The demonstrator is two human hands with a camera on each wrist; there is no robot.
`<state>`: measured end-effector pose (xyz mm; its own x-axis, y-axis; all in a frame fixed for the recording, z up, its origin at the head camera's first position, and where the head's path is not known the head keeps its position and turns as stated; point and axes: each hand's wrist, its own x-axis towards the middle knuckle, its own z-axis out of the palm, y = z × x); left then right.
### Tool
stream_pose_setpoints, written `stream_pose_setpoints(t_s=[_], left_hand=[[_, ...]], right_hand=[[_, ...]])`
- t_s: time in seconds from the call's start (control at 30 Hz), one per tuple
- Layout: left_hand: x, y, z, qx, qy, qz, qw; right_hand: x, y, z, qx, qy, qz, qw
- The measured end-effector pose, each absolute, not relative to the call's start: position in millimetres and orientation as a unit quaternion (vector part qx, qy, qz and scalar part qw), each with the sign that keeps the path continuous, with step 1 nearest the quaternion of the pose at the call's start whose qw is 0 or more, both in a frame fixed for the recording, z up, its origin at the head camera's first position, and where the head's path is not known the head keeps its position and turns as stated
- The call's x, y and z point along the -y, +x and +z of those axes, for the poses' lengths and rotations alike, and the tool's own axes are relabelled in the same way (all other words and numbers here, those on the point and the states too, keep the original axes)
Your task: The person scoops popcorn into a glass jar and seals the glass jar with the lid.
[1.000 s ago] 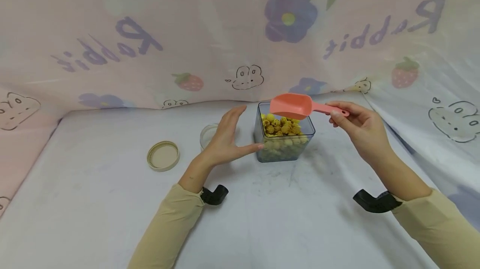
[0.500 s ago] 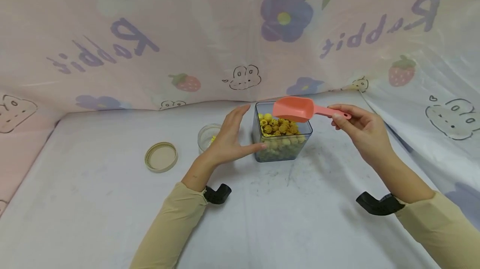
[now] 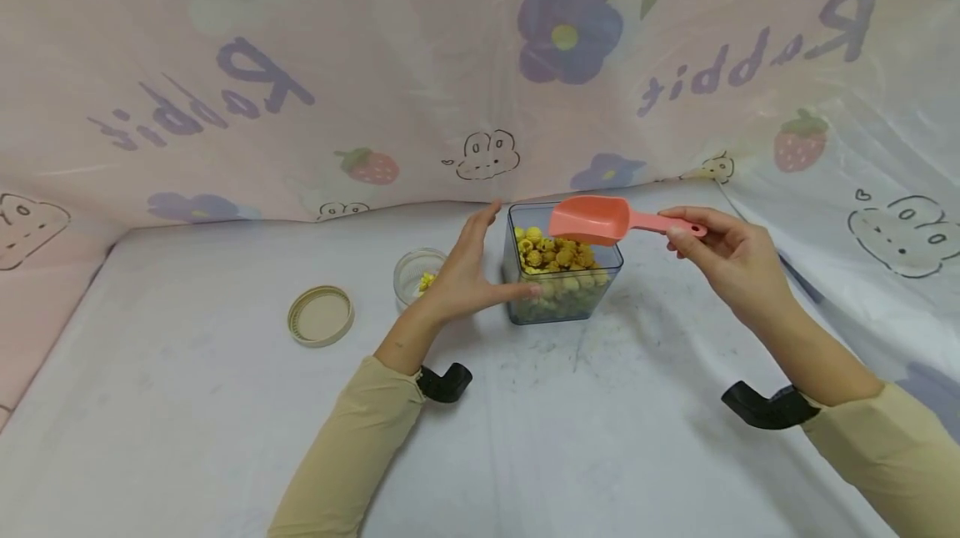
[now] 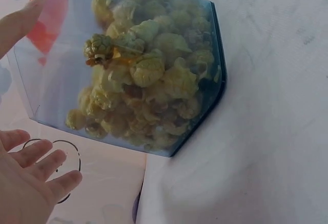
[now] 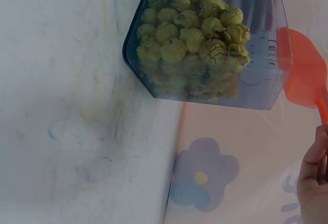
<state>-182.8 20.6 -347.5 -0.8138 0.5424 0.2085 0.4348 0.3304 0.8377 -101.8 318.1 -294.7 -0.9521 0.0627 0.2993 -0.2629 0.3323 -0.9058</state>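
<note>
Pink printed sheeting backs the white bench where the box (image 3: 564, 275) of popcorn stands. I pinch the scoop (image 3: 592, 219) by its handle in my right hand (image 3: 723, 258), bowl over the box's mouth; my left hand (image 3: 461, 271), fingers straight, steadies the box's side. I judge scooping is underway: next, dip into the popcorn, then carry level to the jar (image 3: 416, 275).

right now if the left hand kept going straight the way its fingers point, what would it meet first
Probably the pink printed curtain. The left hand lies open beside the clear box, thumb at its front wall, fingers pointing past its left side toward the backdrop; depth is hard to judge.
</note>
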Motion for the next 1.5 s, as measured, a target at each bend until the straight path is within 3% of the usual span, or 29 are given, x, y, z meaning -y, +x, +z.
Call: stream_pose_setpoints(t_s=[0.6, 0.8, 1.13, 1.5], left_hand=[[-25, -188, -346, -0.768, 0.33, 0.538, 0.109], [-25, -188, -349, -0.745, 0.336, 0.56, 0.135], [-23, -188, -351, -0.739, 0.337, 0.568, 0.135], [-23, -189, -352, -0.739, 0.336, 0.569, 0.13]], right_hand=[[-313, -107, -287, 0.882, 0.088, 0.419, 0.196], [-308, -111, -283, 0.898, 0.142, 0.336, 0.247], [-303, -115, -277, 0.9, 0.206, 0.249, 0.293], [-301, -122, -269, 0.897, 0.252, 0.218, 0.29]])
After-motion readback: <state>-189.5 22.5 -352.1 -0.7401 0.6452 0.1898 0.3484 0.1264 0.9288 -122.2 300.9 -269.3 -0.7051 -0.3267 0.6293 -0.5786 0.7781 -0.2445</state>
